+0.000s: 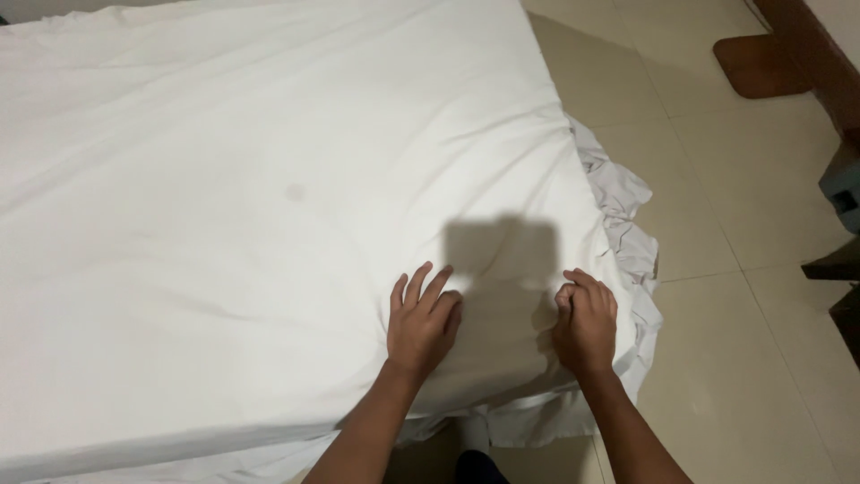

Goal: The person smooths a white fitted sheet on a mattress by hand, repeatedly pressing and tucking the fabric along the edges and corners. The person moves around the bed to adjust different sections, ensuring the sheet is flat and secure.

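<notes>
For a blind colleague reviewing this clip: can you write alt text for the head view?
Two bare hands press on a white bed sheet near the mattress corner: the left hand lies flat with fingers spread, the right hand bunches the fabric. Rumpled sheet hangs over the edge above a beige tiled floor.

The white sheet [224,179] runs off the picture's left and top edges. Right hand [587,323] has its fingertips curled under, can't see them. Dark furniture [842,197] at the right edge is cut off.
</notes>
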